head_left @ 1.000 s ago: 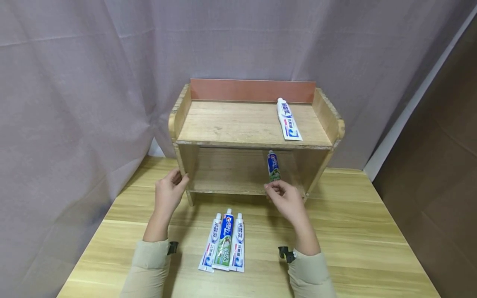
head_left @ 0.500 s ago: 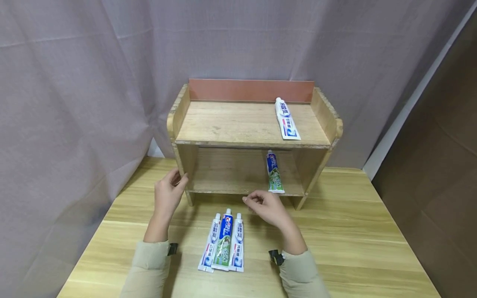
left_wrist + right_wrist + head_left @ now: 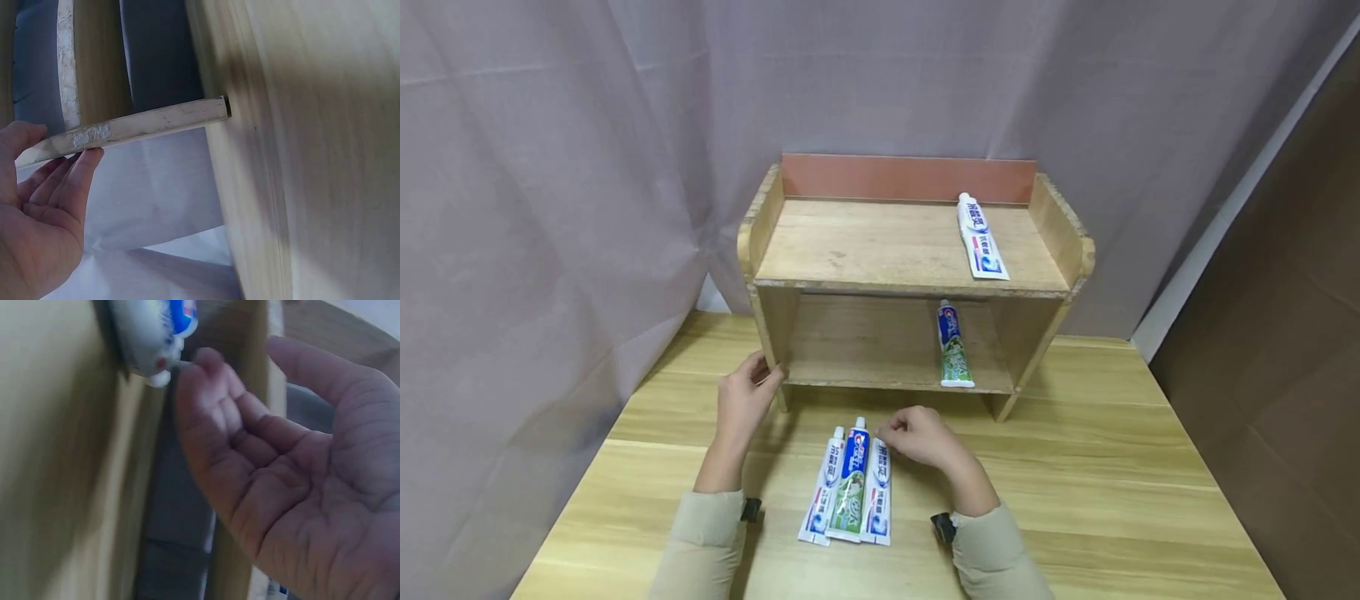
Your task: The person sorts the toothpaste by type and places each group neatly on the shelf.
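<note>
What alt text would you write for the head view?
A person's right hand is at the cap end of the rightmost of three toothpaste tubes on a table; the left hand holds the left side of a shelf. A white tube lies on its top level, a blue-green tube below.

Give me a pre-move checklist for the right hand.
1. Left hand bracing the wooden left side panel: ok, thumb and fingers grip its edge.
2. Right hand free: ok, holds nothing.
3. Right fingers touching the right white tube: cannot tell, very close.
4. Middle blue-green tube separate from its neighbours: not ok, overlaps both.
5. Upper white tube on its shelf: ok, lying down.
6. Lower blue-green tube on its shelf: ok, lying down.
</note>
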`<move>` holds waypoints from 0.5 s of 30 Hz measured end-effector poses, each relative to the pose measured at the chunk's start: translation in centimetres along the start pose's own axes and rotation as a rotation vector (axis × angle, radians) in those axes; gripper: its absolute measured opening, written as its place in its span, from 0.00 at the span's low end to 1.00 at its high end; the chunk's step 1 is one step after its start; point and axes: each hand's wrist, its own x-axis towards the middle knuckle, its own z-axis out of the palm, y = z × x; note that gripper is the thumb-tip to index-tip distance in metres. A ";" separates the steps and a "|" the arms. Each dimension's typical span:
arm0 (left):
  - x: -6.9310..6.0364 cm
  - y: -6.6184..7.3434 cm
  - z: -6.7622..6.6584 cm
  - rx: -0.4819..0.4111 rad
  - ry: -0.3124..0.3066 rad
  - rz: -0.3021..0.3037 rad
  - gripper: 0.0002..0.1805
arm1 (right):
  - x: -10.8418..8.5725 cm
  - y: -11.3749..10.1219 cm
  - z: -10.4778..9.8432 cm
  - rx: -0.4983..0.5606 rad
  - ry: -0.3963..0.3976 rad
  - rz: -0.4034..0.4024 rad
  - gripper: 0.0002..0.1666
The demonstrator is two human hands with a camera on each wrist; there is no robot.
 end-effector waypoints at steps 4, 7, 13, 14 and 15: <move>0.2 -0.1 0.3 0.012 0.007 0.014 0.16 | -0.4 0.6 0.8 -0.051 -0.010 0.046 0.23; 0.1 -0.1 0.4 0.018 0.006 0.010 0.15 | -0.9 0.8 1.3 -0.038 -0.008 0.073 0.27; 0.0 0.1 0.0 0.034 -0.012 -0.005 0.16 | -1.3 0.7 2.6 -0.061 -0.008 0.113 0.30; 0.0 0.1 0.0 0.036 -0.013 -0.005 0.16 | -1.3 0.7 2.7 -0.071 -0.004 0.118 0.31; 0.0 0.0 0.0 0.032 -0.015 -0.004 0.16 | -1.4 0.6 2.9 -0.076 0.000 0.128 0.31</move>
